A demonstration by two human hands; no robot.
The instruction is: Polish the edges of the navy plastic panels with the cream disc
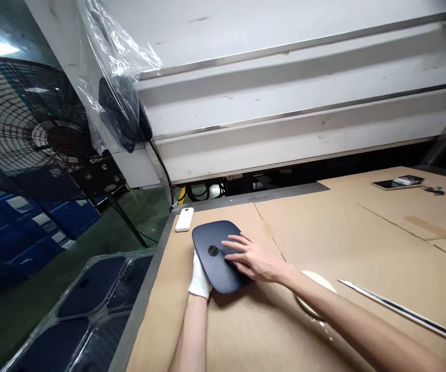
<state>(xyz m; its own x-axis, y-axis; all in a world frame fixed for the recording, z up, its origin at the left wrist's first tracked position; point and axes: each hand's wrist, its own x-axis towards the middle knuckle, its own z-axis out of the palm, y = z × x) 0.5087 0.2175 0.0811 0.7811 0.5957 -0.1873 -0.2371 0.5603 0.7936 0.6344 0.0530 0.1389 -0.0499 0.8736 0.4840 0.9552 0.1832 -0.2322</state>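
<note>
A dark blue panel with rounded corners and a round black badge is tilted above the cardboard-covered table. My left hand, in a white glove, supports it from the left and underneath. The panel hides most of that hand's fingers. Bare and with its fingers spread, my right hand rests on the panel's upper face near the right edge. Under my right forearm lies a pale round roll, partly covered, which looks like tape.
On the cardboard lie a white box-shaped device, a long black-and-white strip and a phone with a small object on it. Plastic-wrapped dark panels sit low at left, below a large fan.
</note>
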